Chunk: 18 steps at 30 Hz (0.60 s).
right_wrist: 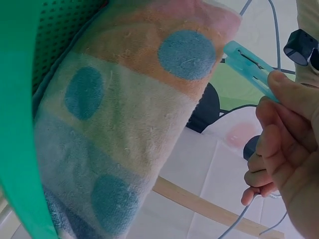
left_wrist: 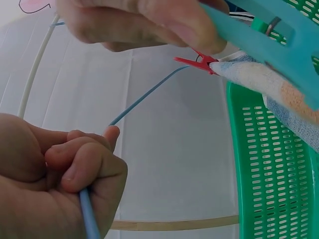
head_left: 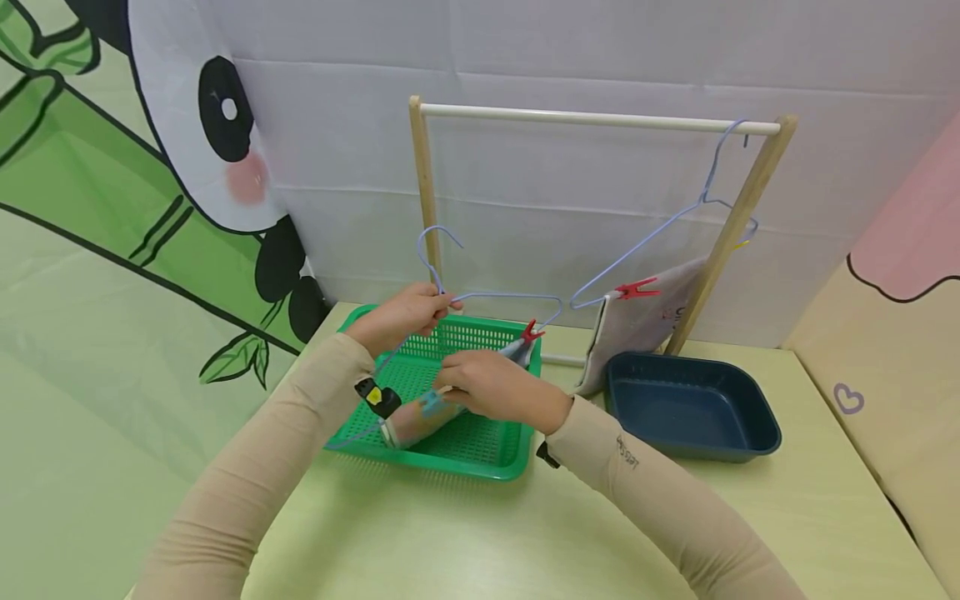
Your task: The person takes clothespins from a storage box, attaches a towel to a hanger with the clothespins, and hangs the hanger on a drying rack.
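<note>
My left hand (head_left: pixel 403 317) grips a blue wire hanger (head_left: pixel 510 295) just below its hook, above a green basket (head_left: pixel 468 469). From the hanger's right end, a red clothespin (head_left: pixel 532 331) holds one corner of a towel (right_wrist: pixel 124 119) patterned with colored bands and blue dots. The towel slants down into the basket. Pinched in my right hand (head_left: pixel 495 385) is a light blue clothespin (right_wrist: pixel 247 62), whose tip is at the towel's upper edge in the right wrist view. Whether it clamps the cloth I cannot tell.
Behind the basket stands a rack with a white bar (head_left: pixel 600 118) and wooden posts. Another blue hanger (head_left: pixel 645 239) hangs at its right, with a grey cloth (head_left: pixel 645 312) held by a red clothespin (head_left: pixel 637 288). A dark blue tub (head_left: pixel 693 408) sits at the right.
</note>
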Tool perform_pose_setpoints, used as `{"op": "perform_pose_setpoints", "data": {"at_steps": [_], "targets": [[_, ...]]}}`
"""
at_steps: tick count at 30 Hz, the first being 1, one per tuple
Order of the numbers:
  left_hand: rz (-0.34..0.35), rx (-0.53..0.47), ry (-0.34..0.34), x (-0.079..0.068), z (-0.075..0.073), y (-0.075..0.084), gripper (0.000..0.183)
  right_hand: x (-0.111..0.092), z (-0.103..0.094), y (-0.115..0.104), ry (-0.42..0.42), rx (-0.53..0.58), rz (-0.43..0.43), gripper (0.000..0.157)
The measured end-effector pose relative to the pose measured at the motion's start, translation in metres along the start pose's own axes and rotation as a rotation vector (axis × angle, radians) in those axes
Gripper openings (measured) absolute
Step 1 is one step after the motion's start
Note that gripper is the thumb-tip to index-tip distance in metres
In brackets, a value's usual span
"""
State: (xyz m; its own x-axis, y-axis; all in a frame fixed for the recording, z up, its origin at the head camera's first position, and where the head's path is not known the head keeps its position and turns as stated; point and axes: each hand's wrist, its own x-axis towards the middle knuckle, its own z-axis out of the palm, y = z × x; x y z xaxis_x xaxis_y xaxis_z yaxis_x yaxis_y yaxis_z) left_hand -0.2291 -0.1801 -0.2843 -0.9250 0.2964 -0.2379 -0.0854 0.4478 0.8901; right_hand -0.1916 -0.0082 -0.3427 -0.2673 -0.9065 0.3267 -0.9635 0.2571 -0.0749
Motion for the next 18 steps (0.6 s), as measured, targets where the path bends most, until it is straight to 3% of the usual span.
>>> {"op": "perform_pose_setpoints", "data": {"at_steps": [9, 18], "targets": [[0.003, 0.006, -0.006, 0.001, 0.000, -0.001, 0.032, 0.013, -0.003, -0.004, -0.020, 0.046, -0.004, 0.010], [0.004, -0.022, -0.014, 0.003, 0.004, 0.001, 0.029, 0.018, 0.005, 0.000, -0.040, 0.070, 0.017, 0.012]]}}
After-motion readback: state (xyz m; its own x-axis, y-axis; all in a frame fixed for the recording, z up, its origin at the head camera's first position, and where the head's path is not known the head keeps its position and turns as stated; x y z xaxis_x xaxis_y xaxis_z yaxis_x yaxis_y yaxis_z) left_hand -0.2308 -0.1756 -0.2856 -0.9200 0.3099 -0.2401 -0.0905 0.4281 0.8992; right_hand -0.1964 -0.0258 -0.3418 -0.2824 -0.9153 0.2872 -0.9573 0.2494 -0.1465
